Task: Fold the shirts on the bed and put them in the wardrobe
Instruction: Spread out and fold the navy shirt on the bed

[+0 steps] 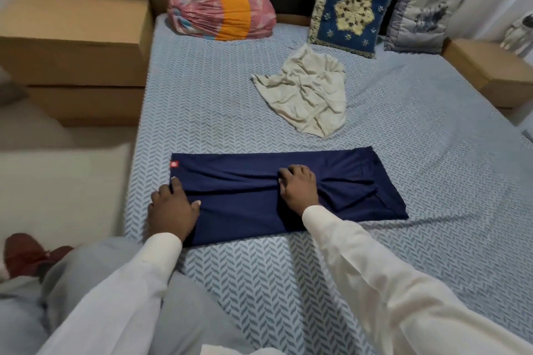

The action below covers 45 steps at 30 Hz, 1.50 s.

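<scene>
Left hand (173,207) pinches the left end of the navy shirt (245,210) | right hand (298,186) grips its bunched middle | shirt lies as a long band on the bed (230,112) | cloth seems soft, light, wrinkles easily; better to hold it at both ends

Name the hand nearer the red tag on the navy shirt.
Left. The left hand holds the end of the navy shirt beside the red tag; the right hand grips its middle.

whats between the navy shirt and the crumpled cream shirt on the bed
Only bare herringbone bedsheet. The navy shirt and the cream shirt lie apart, not touching, with a strip of sheet between them, as the head view shows.
</scene>
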Motion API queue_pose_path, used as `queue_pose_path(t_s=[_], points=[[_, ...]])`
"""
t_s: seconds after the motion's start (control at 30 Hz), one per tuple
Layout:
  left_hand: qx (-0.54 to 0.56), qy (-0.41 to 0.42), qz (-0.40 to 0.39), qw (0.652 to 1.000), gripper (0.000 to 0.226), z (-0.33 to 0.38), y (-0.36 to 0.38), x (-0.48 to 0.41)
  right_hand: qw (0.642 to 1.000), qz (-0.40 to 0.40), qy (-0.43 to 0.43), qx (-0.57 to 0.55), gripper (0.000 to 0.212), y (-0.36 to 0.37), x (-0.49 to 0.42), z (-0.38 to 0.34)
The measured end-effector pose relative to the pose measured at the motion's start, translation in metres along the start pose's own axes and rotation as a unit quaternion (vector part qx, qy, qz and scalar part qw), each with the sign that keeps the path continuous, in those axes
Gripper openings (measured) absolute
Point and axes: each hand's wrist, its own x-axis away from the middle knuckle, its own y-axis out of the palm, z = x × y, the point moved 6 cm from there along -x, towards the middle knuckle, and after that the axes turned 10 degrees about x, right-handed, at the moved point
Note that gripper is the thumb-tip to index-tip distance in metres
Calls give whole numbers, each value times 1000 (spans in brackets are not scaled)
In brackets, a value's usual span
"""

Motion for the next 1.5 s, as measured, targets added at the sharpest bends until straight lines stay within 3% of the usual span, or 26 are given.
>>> queue_pose_path(t_s=[0.17,0.33,0.43,0.57,0.7,0.77,0.87,0.93,1.0,1.07,1.13,1.17,1.23,1.37,1.5], points=[[169,-128,-52,976,62,-28,-4,17,996,-20,-76,-40,24,-7,-13,-108],[157,-168,-103,968,64,-43,-2,32,988,-67,-132,-52,35,-28,-26,-207],[153,-149,-101,972,54,-45,-2,39,981,-134,-127,-59,54,-35,-32,-249],[217,-163,-101,957,43,-44,-5,43,965,-241,-52,-92,81,-33,-36,-272],[287,-206,-113,929,68,-51,-5,42,961,-264,-31,-80,59,-35,-46,-272],[316,-198,-105,922,62,-49,-5,42,951,-283,-1,-122,53,-31,-52,-263],[341,-131,-87,927,46,-32,-12,47,903,-324,69,-274,37,-24,-54,-237],[320,-65,-82,942,42,-18,-14,49,829,-351,135,-415,14,-22,-47,-219],[270,5,-87,959,43,-2,-12,52,765,-360,199,-496,20,-24,-38,-199],[213,63,-90,971,45,11,-7,54,746,-370,216,-511,23,-25,-31,-181],[172,95,-106,975,46,19,1,57,728,-383,214,-527,6,-24,-25,-172],[154,107,-116,975,47,24,4,58,722,-390,208,-533,16,-23,-24,-170],[129,122,-127,976,46,28,7,58,733,-384,191,-528,39,-19,-26,-169],[119,136,-139,974,47,27,9,58,829,-306,159,-440,37,-11,-40,-165],[145,151,-140,968,49,26,13,59,838,-289,153,-437,28,-15,-41,-161]])
